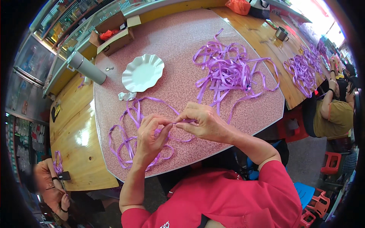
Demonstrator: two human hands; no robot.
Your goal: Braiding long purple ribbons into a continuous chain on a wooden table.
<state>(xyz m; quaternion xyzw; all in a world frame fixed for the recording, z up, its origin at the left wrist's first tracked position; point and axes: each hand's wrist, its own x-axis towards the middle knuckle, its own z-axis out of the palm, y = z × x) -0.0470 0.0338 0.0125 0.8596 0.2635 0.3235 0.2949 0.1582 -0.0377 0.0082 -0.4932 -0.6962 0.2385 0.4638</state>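
My left hand [151,135] and my right hand [203,121] meet over the near half of the pink speckled tabletop [175,34]. Each one is closed in a fingertip pinch on a narrow purple ribbon [174,123], with the fingertips almost touching. Its fine detail is too small to make out. Loose loops of purple ribbon [122,145] spread around and under my left hand. Beyond my right hand lies a big tangled heap of the same purple ribbon [232,74], with strands trailing toward me and to the right.
A white wavy-rimmed plate [143,73], crumpled wrapper [126,96], grey flask [86,67] and open cardboard box [116,40] stand at the left and back. More ribbon [302,74] and a metal mug [281,34] are on the right wooden table. People sit at both sides.
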